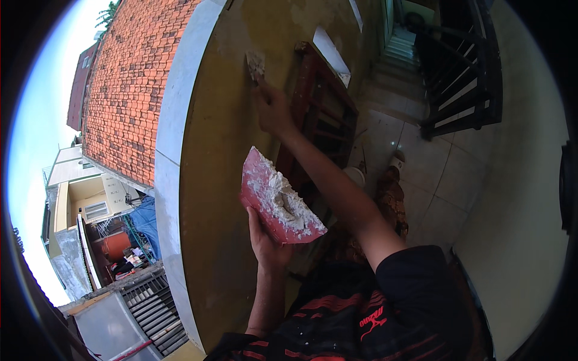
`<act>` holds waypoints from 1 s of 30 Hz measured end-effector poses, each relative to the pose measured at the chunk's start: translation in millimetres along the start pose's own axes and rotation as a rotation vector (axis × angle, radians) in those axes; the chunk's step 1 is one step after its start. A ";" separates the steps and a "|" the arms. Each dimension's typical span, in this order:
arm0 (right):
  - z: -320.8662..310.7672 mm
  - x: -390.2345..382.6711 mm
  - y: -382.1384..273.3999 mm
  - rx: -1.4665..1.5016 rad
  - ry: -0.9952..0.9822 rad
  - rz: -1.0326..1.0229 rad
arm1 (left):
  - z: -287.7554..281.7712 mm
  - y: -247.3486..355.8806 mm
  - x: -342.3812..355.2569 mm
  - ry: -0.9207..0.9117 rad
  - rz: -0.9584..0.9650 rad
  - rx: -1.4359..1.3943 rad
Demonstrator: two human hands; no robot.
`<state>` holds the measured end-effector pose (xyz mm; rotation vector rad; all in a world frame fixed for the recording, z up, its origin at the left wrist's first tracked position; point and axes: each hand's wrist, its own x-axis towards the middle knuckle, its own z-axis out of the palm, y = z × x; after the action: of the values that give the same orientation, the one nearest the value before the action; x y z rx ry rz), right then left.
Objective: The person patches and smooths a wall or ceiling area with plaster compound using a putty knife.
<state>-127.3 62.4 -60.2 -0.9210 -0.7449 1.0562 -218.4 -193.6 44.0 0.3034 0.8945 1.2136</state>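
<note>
My left hand point(267, 245) holds up a red flat board point(257, 194) from below, and a heap of white putty point(278, 198) lies on it. My right hand point(272, 109) reaches further out and grips a small putty knife point(255, 64), whose blade carries white putty and rests against the ochre yellow wall point(220, 150). The board is close to the wall, below and nearer to me than the knife.
A dark red wooden ladder point(322, 114) leans at the wall under my right arm. A grey ledge point(171, 132) edges the wall, with a tiled roof point(129, 84) beyond. Below are a tiled floor point(433, 174), stairs point(397, 54), a black railing point(457, 84) and a white bucket point(355, 175).
</note>
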 end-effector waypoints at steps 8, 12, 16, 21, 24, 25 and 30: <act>-32.2 -66.6 -26.3 -0.050 -0.243 0.120 | 6.1 9.1 14.0 -0.010 0.001 -0.001; -25.7 14.0 -4.0 0.017 0.125 0.018 | 12.9 8.9 18.6 -0.026 0.059 0.010; -9.0 -51.8 37.6 -0.022 -0.015 0.076 | 2.5 13.4 21.8 -0.111 0.041 -0.049; -68.1 -173.6 18.4 0.401 -0.324 0.618 | -8.3 24.9 23.1 0.073 0.064 0.017; -121.9 -177.5 -24.5 0.882 -0.214 0.793 | -19.0 34.0 20.4 0.005 0.067 -0.001; -132.7 -178.7 -33.1 0.860 -0.220 0.793 | -24.9 37.4 16.3 0.022 0.046 0.005; -140.2 -183.4 -92.7 1.067 -0.456 0.658 | -32.5 36.3 -1.0 0.149 -0.025 -0.073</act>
<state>-30.2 -166.5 -51.9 0.0478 -0.1191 1.9959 -266.9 -189.5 47.1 0.1441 0.9765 1.2546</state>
